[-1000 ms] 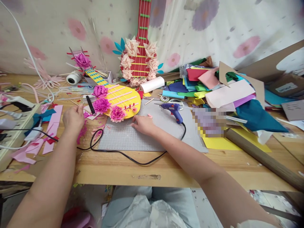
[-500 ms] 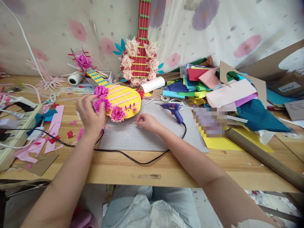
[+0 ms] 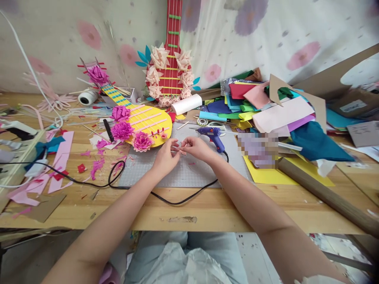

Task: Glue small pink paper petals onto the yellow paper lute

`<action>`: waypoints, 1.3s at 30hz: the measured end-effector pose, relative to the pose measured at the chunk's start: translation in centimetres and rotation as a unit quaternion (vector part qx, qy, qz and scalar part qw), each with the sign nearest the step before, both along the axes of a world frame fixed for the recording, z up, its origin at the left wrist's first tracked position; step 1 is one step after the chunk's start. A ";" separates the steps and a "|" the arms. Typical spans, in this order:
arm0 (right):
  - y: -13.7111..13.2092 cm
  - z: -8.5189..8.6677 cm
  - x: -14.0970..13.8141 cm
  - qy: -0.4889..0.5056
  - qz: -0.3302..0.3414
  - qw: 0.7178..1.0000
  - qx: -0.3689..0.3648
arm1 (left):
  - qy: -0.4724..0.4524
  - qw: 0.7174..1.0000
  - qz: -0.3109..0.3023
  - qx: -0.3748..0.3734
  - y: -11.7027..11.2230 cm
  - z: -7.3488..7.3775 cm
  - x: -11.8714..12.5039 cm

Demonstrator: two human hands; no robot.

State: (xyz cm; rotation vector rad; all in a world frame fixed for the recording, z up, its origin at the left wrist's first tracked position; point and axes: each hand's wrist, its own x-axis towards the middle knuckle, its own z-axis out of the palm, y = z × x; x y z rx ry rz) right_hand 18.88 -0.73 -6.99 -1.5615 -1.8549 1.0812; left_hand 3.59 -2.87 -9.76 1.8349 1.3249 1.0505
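Observation:
Above the grey cutting mat (image 3: 166,179), my hands nearly meet at the fingertips. My left hand (image 3: 166,158) has its fingers loosely curved and apart. A pinch closes my right hand (image 3: 197,150); whatever small thing it holds is too small to make out. Just behind my left hand lies a yellow paper guitar (image 3: 158,118) with pink strips and small red pieces on its body. Pink paper flowers (image 3: 142,141) sit along its near edge. Right of my right hand, a purple glue gun (image 3: 213,136) rests on the mat, its black cord (image 3: 177,202) looping across the table front.
A red paper guitar (image 3: 170,79) with pale flowers leans against the back curtain. Coloured paper (image 3: 284,114) is heaped at the right beside a brown tube (image 3: 325,197). Pink scraps (image 3: 97,167) and a power strip (image 3: 38,142) lie left. A white roll (image 3: 187,104) lies behind the mat.
My left hand has left the pink flowers on the yellow guitar and moved right, toward my right hand. My right hand has shifted slightly right and up, still pinched.

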 end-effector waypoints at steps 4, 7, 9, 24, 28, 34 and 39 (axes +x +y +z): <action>0.1 -0.5 0.0 0.025 0.008 1.000 -0.007 | -0.048 0.998 0.020 -0.039 0.3 -0.2 0.0; 0.1 -1.0 0.3 0.041 -0.009 0.999 0.014 | -0.114 0.989 0.030 -0.086 0.4 -0.6 0.0; 0.0 -1.3 0.5 0.058 -0.017 0.998 0.033 | -0.160 0.979 0.039 -0.120 0.4 -0.8 0.1; 0.1 -2.6 0.0 0.151 -0.028 0.988 0.003 | -0.248 0.947 0.071 -0.192 0.3 -0.4 0.4; 0.2 -2.7 -0.1 0.171 -0.026 0.985 -0.015 | -0.268 0.945 0.061 -0.175 0.4 -0.7 0.4; 0.3 -1.5 1.5 0.156 -0.048 0.986 0.022 | -0.281 0.940 0.086 -0.172 0.4 -1.0 0.2; -1.0 1.8 7.9 0.016 0.032 0.995 -0.091 | -0.283 0.938 0.103 -0.174 0.5 -1.0 0.4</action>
